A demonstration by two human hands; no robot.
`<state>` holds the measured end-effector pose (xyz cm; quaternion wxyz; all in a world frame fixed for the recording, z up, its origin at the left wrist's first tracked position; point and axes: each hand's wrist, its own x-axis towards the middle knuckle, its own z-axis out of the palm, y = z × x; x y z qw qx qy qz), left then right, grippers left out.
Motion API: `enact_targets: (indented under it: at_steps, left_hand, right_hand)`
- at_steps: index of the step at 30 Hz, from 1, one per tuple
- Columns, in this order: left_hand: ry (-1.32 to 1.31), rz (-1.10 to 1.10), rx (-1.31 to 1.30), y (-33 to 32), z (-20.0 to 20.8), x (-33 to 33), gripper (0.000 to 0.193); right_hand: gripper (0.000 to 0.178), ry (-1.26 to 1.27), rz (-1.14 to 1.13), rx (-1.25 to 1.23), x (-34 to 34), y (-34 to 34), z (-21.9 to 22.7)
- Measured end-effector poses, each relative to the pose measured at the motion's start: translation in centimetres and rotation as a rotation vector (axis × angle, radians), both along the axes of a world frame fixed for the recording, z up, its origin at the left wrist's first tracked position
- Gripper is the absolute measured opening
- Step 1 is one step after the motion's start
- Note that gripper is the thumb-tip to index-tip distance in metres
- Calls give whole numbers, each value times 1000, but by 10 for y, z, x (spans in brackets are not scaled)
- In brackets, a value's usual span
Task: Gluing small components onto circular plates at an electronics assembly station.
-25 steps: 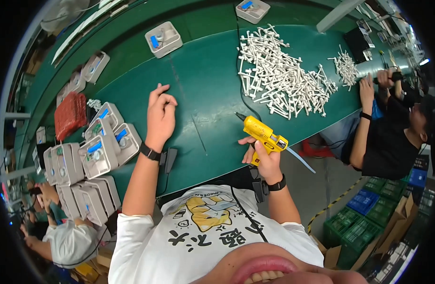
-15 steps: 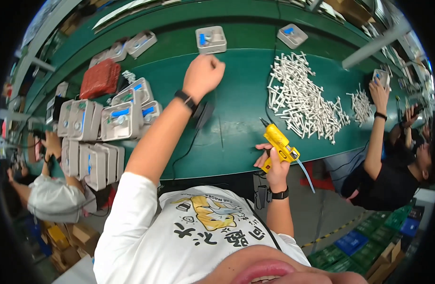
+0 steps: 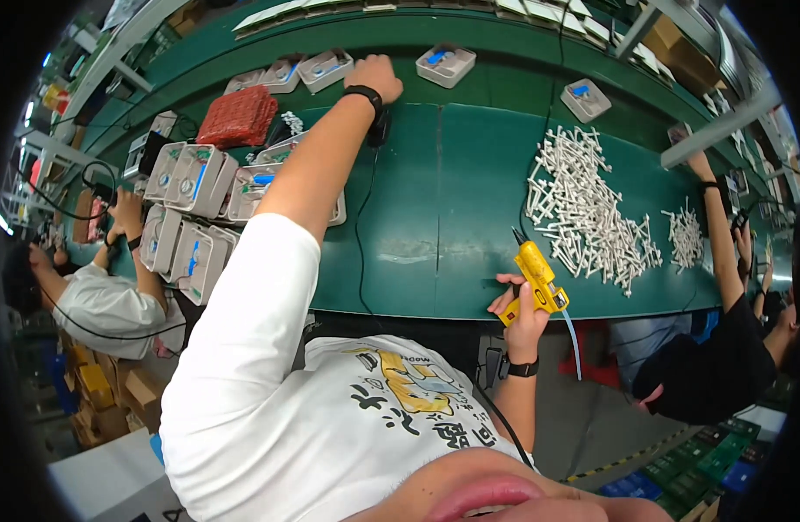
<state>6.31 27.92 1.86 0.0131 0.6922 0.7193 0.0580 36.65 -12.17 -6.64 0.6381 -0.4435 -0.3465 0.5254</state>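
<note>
In my right hand (image 3: 523, 311) is a yellow glue gun (image 3: 539, 277), its dark nozzle tilted up and away from me. A pale blue glue stick (image 3: 574, 344) sticks out of its back end. My left hand (image 3: 378, 78) is stretched far over the bench to the back ledge. It is beside a light grey tray (image 3: 325, 69) with blue and white parts in it. The fingers of this hand are bent away from view, so any hold on the tray is hidden. Another grey tray (image 3: 446, 66) stands on the ledge to its right.
White screw-like plastic pieces (image 3: 582, 209) lie in a big heap on the green bench (image 3: 400, 278), with a smaller heap (image 3: 685, 235) to the right. Stacked grey trays (image 3: 195, 178) and a red wrapped bundle (image 3: 238, 117) are at left. Co-workers sit on both sides.
My left hand has moved farther away and to the left, toward the row of trays on the ledge. The view has swung left. My right hand still holds the glue gun.
</note>
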Motion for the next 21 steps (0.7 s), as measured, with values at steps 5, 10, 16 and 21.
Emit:
enact_targets:
  at_steps: [5, 10, 16, 21]
  left_hand:
    - [90, 255, -3, 18, -6, -86, 49]
    - [150, 271, -131, 25, -4, -108, 38]
    - [82, 305, -49, 35, -6, -105, 35]
    - [76, 268, -48, 79, -2, -131, 35]
  right_hand:
    - [27, 15, 25, 8, -1, 3, -3]
    - [26, 14, 28, 1, -1, 1, -2]
    - [25, 13, 22, 12, 0, 3, -3]
    - [25, 29, 30, 3, 1, 3, -5]
